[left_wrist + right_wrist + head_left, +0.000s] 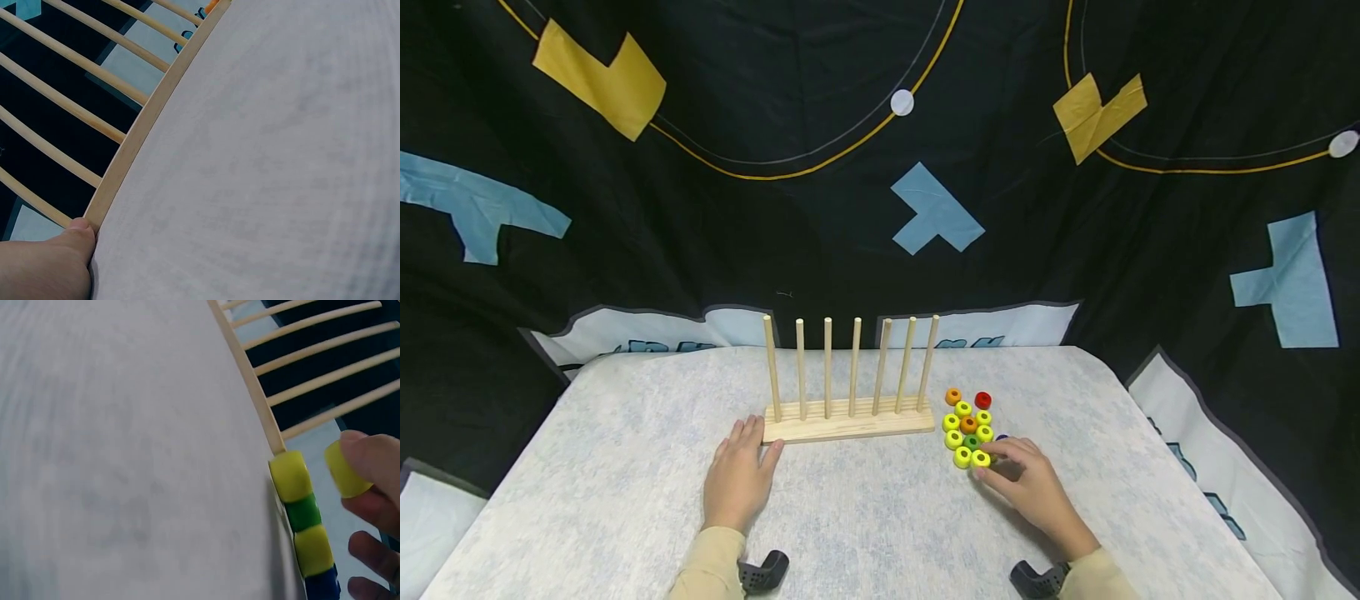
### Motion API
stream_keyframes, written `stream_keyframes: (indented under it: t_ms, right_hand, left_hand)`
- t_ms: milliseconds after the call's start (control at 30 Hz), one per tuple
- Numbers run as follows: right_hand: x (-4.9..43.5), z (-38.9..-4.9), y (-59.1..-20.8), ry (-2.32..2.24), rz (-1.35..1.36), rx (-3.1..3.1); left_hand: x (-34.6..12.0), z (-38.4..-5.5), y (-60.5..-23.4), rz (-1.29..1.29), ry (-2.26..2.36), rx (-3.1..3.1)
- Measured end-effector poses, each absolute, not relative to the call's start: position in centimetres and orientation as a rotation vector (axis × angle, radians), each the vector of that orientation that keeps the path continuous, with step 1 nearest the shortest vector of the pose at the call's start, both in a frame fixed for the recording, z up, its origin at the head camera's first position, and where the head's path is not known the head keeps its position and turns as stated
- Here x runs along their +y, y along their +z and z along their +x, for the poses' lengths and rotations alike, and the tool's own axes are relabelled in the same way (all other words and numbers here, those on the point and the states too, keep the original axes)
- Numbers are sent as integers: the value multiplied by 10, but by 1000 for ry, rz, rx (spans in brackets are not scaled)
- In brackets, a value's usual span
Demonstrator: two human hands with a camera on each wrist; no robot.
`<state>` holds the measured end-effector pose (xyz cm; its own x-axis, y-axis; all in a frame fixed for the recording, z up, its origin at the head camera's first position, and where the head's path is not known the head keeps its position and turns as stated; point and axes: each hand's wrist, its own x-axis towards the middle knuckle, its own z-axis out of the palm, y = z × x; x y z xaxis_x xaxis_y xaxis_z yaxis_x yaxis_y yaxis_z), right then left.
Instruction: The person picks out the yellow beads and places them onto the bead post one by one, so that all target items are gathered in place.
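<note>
A wooden peg rack [850,428] with several upright dowels stands on the table. My left hand [739,471] holds its left front corner, thumb at the front edge and fingers along the end; those fingers are hidden in the left wrist view. My right hand [1028,483] pinches a yellow bead [342,472] between thumb and finger, just above the other beads. Beside the rack's right end lie several yellow beads [953,440], orange beads [968,425], a green bead [972,442] and a red bead [983,400]. A blue bead [322,585] is partly covered by the right hand in the head view.
A pale mottled cloth covers the table [865,525]. Behind it hangs a black patterned curtain [820,242] with a white lower border. A black device is strapped at each wrist.
</note>
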<state>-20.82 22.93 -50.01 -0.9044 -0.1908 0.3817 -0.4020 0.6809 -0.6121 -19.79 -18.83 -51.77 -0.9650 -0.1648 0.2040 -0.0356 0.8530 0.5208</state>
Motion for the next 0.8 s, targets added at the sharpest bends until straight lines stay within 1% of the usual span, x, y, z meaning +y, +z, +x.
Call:
stream_keyframes:
  t_ms: [333, 800]
  right_hand:
    - [204, -214, -491, 1152, 659, -2531]
    - [165, -222, -471, 1201, 854, -2473]
  left_hand:
    - [-188, -198, -517, 162, -785, -2801]
    - [-189, -198, -519, 159, -766, -2793]
